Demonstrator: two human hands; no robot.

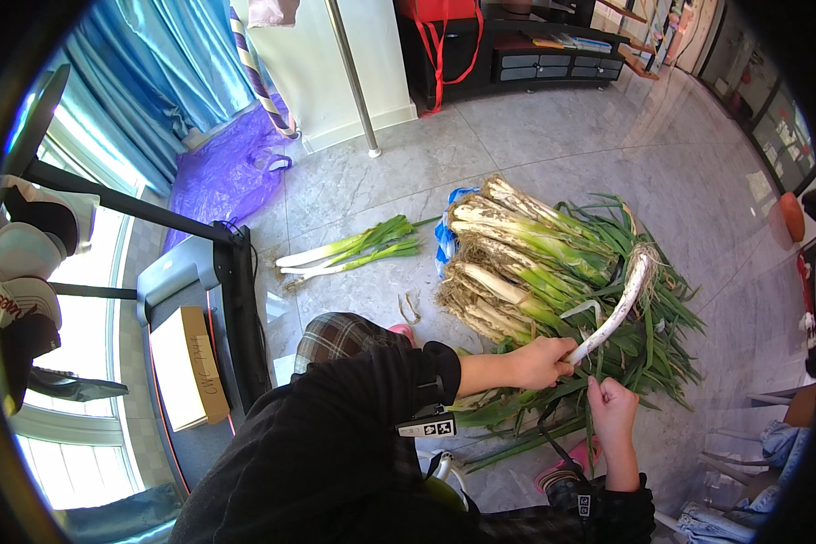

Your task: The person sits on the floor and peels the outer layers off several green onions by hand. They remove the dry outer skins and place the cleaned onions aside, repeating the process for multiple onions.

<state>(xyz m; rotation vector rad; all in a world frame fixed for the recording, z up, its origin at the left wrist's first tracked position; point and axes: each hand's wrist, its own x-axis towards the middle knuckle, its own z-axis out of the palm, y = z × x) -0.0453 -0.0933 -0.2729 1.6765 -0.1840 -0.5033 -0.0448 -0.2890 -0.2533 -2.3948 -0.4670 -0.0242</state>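
My left hand [544, 364] is closed around the lower part of a long white scallion stalk [615, 316], whose rooted end points up and away to the right. Just to the right, my right hand [612, 404] is curled into a fist, with a thin green leaf [589, 415] at its thumb side. Beneath and beyond both hands lies a big heap of scallions [530, 272], muddy white stalks and roots to the left, green leaves to the right. Some cleaner scallions [347, 251] lie apart on the floor at the left.
Blue-and-white plastic [443, 238] shows beside the heap. A loose peeling [409, 309] lies on the tiles [544, 163]. A treadmill [200, 272] bearing a cardboard box [200, 367] stands left, near a purple plastic bag [228, 177]. A metal pole [353, 78] stands ahead.
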